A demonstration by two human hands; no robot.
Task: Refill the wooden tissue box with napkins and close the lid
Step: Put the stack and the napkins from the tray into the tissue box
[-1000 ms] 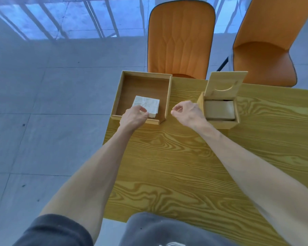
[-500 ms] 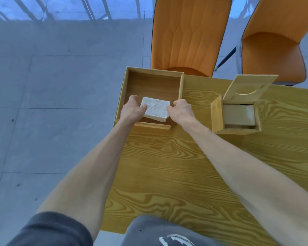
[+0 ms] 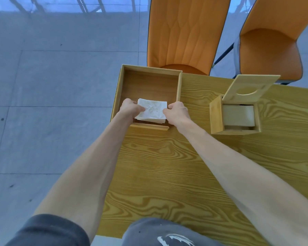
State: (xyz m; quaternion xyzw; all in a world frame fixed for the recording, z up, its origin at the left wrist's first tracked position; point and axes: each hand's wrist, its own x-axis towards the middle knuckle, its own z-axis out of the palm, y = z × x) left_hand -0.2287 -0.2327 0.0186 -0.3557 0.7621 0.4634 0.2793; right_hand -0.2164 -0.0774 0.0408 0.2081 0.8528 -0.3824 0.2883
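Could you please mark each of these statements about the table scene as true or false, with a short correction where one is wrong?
1. Both hands grip the stack of napkins, the left hand on one side and the right hand on the other. True.
2. The lid of the tissue box is shut. False: it stands raised, and the box is open.
3. The napkins are over the near end of the open wooden tray. True.
4. The tissue box stands to the left of the tray. False: it stands to the right of it.
5. Two orange chairs stand beyond the table. True.
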